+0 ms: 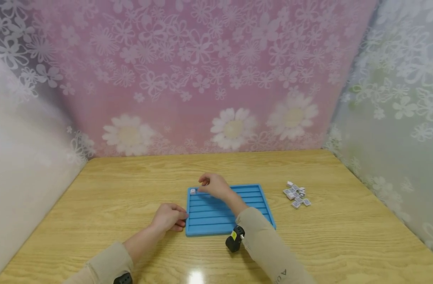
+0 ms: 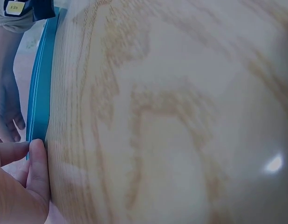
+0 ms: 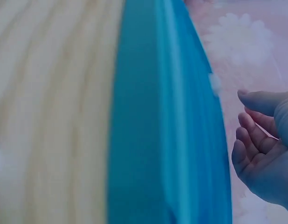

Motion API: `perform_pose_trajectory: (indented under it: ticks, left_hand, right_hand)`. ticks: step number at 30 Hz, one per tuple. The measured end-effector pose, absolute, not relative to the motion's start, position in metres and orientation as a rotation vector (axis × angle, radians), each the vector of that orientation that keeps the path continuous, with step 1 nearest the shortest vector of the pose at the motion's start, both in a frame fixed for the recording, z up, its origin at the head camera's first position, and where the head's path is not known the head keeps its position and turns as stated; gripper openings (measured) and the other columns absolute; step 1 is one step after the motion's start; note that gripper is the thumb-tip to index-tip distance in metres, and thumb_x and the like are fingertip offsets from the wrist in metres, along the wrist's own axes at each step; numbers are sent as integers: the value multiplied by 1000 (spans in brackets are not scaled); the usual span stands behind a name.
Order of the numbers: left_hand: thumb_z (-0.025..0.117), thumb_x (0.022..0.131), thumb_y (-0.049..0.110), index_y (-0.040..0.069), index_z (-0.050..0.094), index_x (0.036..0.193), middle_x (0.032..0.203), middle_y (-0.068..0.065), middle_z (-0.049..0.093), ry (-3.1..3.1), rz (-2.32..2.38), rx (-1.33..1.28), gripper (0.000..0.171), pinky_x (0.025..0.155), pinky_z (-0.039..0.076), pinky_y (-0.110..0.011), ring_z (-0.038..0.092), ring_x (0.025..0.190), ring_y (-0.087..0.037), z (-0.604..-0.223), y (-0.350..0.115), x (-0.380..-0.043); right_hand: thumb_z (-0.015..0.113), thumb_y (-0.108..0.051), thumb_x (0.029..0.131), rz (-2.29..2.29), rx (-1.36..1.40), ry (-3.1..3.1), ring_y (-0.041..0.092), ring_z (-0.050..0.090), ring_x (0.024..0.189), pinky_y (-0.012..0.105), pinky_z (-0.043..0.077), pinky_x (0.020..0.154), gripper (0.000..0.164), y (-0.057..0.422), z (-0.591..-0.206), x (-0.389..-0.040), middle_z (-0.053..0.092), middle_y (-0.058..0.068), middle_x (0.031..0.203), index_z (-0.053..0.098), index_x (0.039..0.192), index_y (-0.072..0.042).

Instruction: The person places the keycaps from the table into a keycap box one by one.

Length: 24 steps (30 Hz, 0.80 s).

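A blue ridged tray (image 1: 210,217) lies on the table with long parallel grooves across it. One small white tile (image 1: 193,191) sits in the far left corner, in the top groove. My left hand (image 1: 168,217) pinches the tray's left edge; the left wrist view shows thumb and finger (image 2: 38,163) at its near corner. Over the tray's far side hovers my right hand (image 1: 215,186), just right of that tile. Its fingers are loosely bent with nothing between them, as the right wrist view shows the hand (image 3: 270,144) from the side.
A loose pile of small white tiles (image 1: 297,194) lies on the table to the right of the tray, some with dark markings. The wooden table (image 1: 131,177) meets flowered curtains (image 1: 181,118) at the back and sides. My right forearm crosses the tray's right part.
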<state>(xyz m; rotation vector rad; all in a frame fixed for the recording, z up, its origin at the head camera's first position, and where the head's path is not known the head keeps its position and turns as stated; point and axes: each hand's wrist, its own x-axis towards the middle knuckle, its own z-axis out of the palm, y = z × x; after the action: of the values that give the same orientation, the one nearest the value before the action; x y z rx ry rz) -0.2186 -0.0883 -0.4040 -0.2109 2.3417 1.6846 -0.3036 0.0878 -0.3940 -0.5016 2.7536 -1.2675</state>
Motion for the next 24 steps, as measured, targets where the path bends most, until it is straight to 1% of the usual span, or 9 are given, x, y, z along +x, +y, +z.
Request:
perform_pose_trajectory:
  ticks: [6,11,17,21,24]
  left_hand:
    - [63,85,3,-7,62,93,69,-10,59,2338,1690,-200,12,52,54,-27,56,57,-15,-405,-89,-217]
    - [63,85,3,-7,62,92,68,-10,59,2336,1698,-182,12,52,54,-27,56,57,-16,-405,-89,-216]
    - [63,84,2,-7,62,92,67,-10,59,2336,1713,-178,12,52,54,-28,56,56,-15,-405,-89,-216]
    - [64,84,3,-7,62,92,67,-10,59,2335,1710,-188,13,52,54,-27,56,56,-15,-404,-89,-216]
    - [65,83,3,-7,62,92,67,-10,59,2332,1707,-194,14,51,54,-27,56,56,-14,-405,-89,-216]
  right_hand:
    - [66,-12,86,-1378,-472,2735,19,55,83,32,48,70,27,123,-384,-302,59,5,90,62,109,1]
    - [65,-13,86,-1397,-478,2736,20,55,84,33,49,71,30,163,-373,-299,59,7,92,60,111,4]
    - [65,-16,87,-1437,-447,2712,22,55,86,42,49,75,37,215,-369,-295,59,11,95,56,114,7]
    - [63,-17,89,-1436,-365,2723,29,54,89,47,47,77,39,248,-366,-290,58,12,97,53,118,7]
    - [62,-19,90,-1423,-329,2756,34,53,92,48,47,77,40,270,-365,-286,58,12,98,53,119,7]
